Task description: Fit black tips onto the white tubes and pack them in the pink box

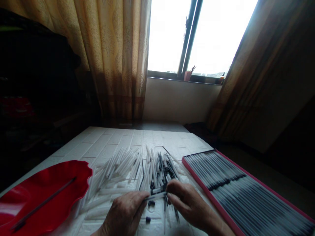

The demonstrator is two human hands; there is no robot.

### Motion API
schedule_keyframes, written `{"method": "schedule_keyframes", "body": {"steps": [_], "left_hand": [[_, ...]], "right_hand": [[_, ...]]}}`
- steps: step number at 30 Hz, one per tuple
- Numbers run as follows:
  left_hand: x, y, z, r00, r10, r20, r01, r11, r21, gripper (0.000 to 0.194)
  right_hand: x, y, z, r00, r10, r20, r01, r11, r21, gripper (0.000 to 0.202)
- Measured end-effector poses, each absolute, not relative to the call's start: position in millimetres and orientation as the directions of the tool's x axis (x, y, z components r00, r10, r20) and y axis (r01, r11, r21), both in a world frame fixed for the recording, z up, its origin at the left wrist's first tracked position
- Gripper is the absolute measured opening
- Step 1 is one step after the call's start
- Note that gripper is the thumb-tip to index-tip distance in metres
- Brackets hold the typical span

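Note:
My left hand [126,209] pinches one end of a whitish translucent pen barrel [156,196] low over the table. At its other end, the fingers of my right hand [190,203] are closed; a small dark bit shows at their tips, too little to name. Just below the barrel lie dark pen caps [148,220]. Beyond my hands is a loose heap of white barrels [123,165] with thin black refills [161,162] and more dark small parts mixed in.
A red wavy-edged dish [81,193] at the left holds one pen [46,201]. On the right, a pink-edged box [197,178] is filled with rows of pens [256,193]. The white brick-patterned tabletop [98,144] reaches toward a curtained window [167,36].

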State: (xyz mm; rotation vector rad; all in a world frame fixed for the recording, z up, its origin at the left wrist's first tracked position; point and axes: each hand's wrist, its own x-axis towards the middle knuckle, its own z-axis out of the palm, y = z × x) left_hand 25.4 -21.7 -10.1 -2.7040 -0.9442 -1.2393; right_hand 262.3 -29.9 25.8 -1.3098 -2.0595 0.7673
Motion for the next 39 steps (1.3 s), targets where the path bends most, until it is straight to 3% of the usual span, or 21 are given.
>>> {"method": "schedule_keyframes", "body": {"steps": [5,13,18,22,26,28,33,39], "left_hand": [[25.2,-22.0,-12.5,0.502,0.518,0.693,0.534,-0.816,0.222,0.02],[23.7,-21.4,-13.5,0.497,0.539,0.68,0.522,-0.812,0.262,0.022],[20.9,-21.2,-18.6,0.463,0.57,0.678,0.505,-0.799,0.327,0.027],[17.7,-21.3,-17.8,0.381,0.634,0.673,0.494,-0.755,0.431,0.032],[17.7,-16.6,-12.1,0.201,0.86,0.469,0.319,-0.51,0.799,0.02],[19.0,-11.5,-11.7,0.166,0.923,0.347,0.212,-0.377,0.902,0.02],[22.4,-3.3,-16.9,0.178,0.969,0.17,0.026,-0.177,0.984,0.054],[25.0,-10.2,-13.5,0.206,0.978,0.032,-0.117,-0.008,0.993,0.054]], "right_hand": [[263.1,-28.4,25.9,-0.356,0.921,0.159,0.628,0.362,-0.689,0.021],[263.1,-29.3,27.3,-0.36,0.919,0.159,0.596,0.358,-0.719,0.014],[264.7,-28.7,27.1,-0.351,0.924,0.153,0.584,0.344,-0.735,0.015],[271.3,-25.9,27.5,-0.305,0.945,0.116,0.517,0.266,-0.814,0.016],[275.6,-24.3,29.3,-0.277,0.958,0.078,0.389,0.186,-0.902,0.015],[274.2,-24.6,30.6,-0.288,0.956,0.06,0.343,0.162,-0.925,0.014],[261.0,-28.1,27.0,-0.37,0.929,-0.017,0.289,0.098,-0.952,0.01],[247.7,-31.4,22.0,-0.452,0.892,-0.028,0.397,0.173,-0.901,0.005]]}}
